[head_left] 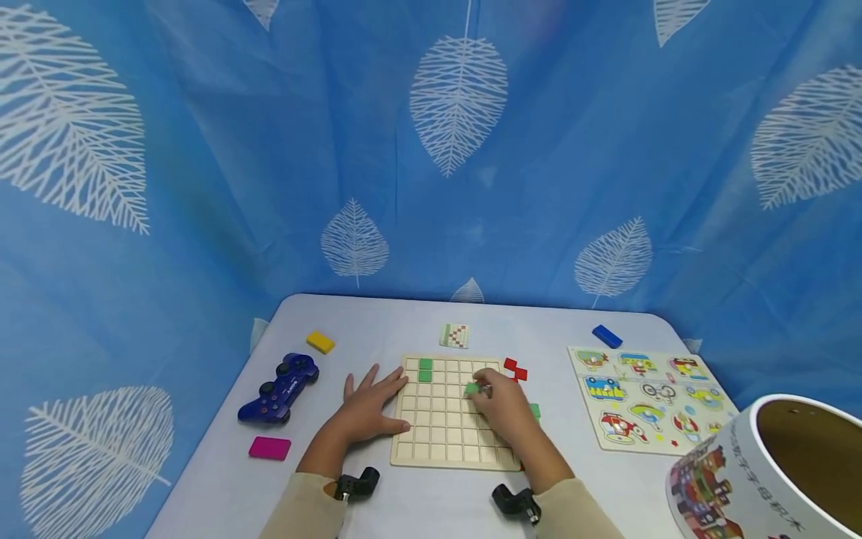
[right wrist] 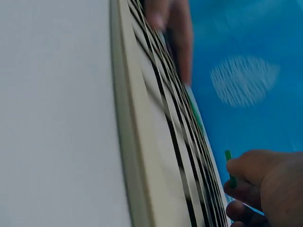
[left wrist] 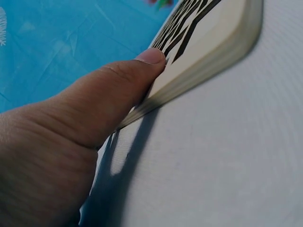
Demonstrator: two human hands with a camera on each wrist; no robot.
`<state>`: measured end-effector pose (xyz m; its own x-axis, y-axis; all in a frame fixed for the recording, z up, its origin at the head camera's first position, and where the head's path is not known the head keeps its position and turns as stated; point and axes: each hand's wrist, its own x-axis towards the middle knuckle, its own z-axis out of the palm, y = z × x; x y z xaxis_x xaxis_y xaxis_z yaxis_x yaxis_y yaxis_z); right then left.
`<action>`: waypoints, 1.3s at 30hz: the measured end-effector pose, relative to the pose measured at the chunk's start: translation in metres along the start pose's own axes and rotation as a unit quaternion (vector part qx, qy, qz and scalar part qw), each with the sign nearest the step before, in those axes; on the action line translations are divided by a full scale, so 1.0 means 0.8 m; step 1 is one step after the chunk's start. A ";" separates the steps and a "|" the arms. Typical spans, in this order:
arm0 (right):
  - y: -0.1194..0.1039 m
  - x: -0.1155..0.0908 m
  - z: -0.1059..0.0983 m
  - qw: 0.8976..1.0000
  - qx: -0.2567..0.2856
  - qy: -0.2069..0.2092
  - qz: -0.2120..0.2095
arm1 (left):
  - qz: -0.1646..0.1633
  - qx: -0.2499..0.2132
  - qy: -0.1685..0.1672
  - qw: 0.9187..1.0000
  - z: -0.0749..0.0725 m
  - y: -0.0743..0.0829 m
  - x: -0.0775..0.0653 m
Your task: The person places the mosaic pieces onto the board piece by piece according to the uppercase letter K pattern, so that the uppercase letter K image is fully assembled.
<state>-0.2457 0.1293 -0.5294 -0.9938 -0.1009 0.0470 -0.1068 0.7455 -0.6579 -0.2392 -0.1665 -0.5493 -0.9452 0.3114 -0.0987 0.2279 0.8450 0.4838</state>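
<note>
A wooden grid board (head_left: 438,454) lies on the table, with two green square tiles (head_left: 425,370) in cells near its upper left. My left hand (head_left: 369,408) rests at the board's left edge, fingers spread, and its thumb (left wrist: 142,66) touches the rim in the left wrist view. Over the upper right of the board, my right hand (head_left: 501,404) pinches a green square tile (right wrist: 230,168) between thumb and fingers. Several red tiles (head_left: 515,369) lie off the board's right edge, with a green tile (head_left: 535,410) partly hidden beside the right hand.
A small pattern card (head_left: 454,335) lies behind the board. On the left are a blue game controller (head_left: 279,389), a yellow block (head_left: 320,342) and a pink block (head_left: 269,448). To the right are a blue block (head_left: 607,336), a picture puzzle board (head_left: 646,442) and a large white bucket (head_left: 734,471).
</note>
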 end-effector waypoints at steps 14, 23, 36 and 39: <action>-0.061 0.014 0.074 0.993 -0.080 -0.004 -0.089 | 0.011 0.007 -0.009 1.000 0.006 0.008 0.001; -0.011 -0.012 0.017 0.996 -0.022 0.002 -0.083 | 0.013 0.009 -0.010 1.000 0.007 0.013 0.004; 0.123 -0.037 -0.082 0.995 -0.019 -0.015 0.092 | -0.007 0.015 0.016 1.000 0.000 0.007 -0.003; 0.125 -0.034 -0.081 0.994 -0.013 0.002 0.107 | -0.004 0.011 0.013 1.000 0.001 0.006 -0.003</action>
<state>-0.2315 0.2491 -0.5477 -0.9940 0.0635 -0.0888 0.1055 0.7661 -0.6340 -0.2358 -0.1628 -0.5477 -0.9525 0.2937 -0.0802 0.2250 0.8564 0.4647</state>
